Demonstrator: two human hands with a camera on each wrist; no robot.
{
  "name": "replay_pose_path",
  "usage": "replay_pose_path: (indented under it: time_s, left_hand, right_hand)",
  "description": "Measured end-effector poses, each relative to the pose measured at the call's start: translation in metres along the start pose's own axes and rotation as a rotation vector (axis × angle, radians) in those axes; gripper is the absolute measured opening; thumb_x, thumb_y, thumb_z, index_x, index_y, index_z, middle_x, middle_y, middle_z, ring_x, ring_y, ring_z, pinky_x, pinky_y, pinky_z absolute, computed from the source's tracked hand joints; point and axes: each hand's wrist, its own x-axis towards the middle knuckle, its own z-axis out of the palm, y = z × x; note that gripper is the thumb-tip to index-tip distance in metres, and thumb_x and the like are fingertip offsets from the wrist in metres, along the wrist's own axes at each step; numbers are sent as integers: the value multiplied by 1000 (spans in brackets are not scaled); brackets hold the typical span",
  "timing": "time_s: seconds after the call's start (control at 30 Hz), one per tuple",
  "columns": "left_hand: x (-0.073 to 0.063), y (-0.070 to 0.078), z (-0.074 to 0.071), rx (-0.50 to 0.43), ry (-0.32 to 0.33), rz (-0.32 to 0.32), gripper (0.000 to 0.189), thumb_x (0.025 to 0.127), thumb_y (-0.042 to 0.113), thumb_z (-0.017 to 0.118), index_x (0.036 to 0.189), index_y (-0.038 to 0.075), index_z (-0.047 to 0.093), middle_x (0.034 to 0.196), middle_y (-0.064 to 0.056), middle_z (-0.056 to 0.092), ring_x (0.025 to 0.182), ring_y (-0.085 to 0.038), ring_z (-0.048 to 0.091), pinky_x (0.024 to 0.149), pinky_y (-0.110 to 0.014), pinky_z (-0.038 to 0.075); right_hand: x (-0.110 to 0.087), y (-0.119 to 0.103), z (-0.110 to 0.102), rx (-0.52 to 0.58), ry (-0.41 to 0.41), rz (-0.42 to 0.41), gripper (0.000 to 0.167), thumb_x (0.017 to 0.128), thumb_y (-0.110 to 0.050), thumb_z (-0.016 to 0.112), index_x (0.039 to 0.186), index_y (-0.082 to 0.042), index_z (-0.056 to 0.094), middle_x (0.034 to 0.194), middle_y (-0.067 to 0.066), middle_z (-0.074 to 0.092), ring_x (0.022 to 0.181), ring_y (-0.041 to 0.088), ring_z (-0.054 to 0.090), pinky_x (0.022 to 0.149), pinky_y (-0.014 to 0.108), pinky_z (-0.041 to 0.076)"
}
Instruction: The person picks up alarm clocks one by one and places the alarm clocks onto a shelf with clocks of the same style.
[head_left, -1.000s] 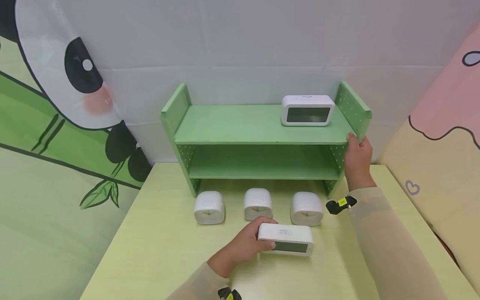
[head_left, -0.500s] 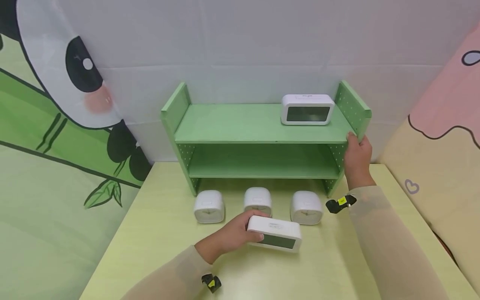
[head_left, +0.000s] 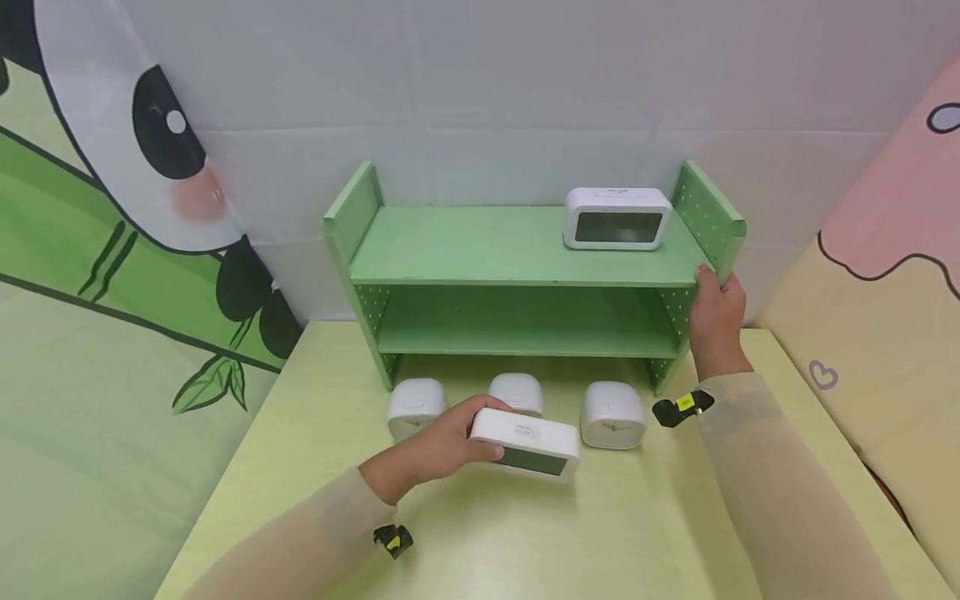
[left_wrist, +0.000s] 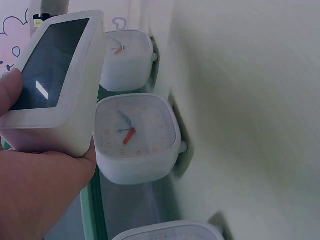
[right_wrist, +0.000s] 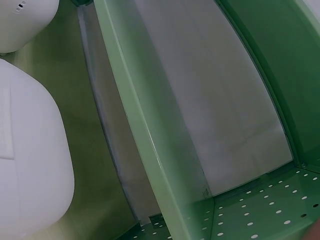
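Observation:
My left hand (head_left: 442, 446) grips the left end of a white digital clock (head_left: 551, 435), its thumb over the front by the dark screen. The clock is held above the table, slightly tilted, and partly covers the middle analog alarm clock (head_left: 517, 390) in the head view. In the left wrist view that alarm clock (left_wrist: 137, 135) shows its dial and an orange hand. My right hand (head_left: 716, 325) holds the right side of the green shelf (head_left: 450, 250), thumb on the upper board's front edge. On that board, at the right, stands another white digital clock (head_left: 617, 218).
Two more white alarm clocks stand on the table before the shelf, a left one (head_left: 415, 400) and a right one (head_left: 613, 417). The yellow table (head_left: 600, 542) extends toward me. Behind the shelf hangs a pale cloth backdrop (head_left: 495, 83).
My left hand has carried the digital clock leftward and a little toward the shelf, tilting it and covering more of the middle alarm clock. The right hand stays on the shelf.

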Motion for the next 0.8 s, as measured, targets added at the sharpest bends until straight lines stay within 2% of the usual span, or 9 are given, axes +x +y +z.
replay_pose_path:
  time_s: [0.17, 0.4, 0.8]
  left_hand:
    - [-1, 10, -12, 14, 14, 23, 47, 96, 2, 71, 139, 9, 53, 134, -13, 60, 116, -26, 59, 92, -39, 52]
    - [-4, 28, -33, 73, 87, 16, 50, 96, 4, 72, 141, 14, 52, 139, -11, 58, 119, -28, 59, 90, -40, 52]
    - [0, 75, -82, 114, 171, 138, 52, 95, -3, 69, 141, 10, 50, 140, -14, 56, 121, -29, 57, 93, -39, 53]
  right_hand:
    - [-1, -1, 0, -12, -5, 5, 49, 107, -33, 47, 147, -5, 54, 142, 9, 56, 130, 15, 43, 113, 27, 28]
    - [-2, -2, -1, -4, 4, 21, 48, 107, -32, 47, 147, -6, 54, 144, 9, 54, 134, 14, 41, 115, 26, 25]
    - [-1, -2, 1, 9, 21, 24, 46, 107, -32, 49, 144, -6, 56, 139, 8, 56, 129, 16, 43, 112, 27, 28]
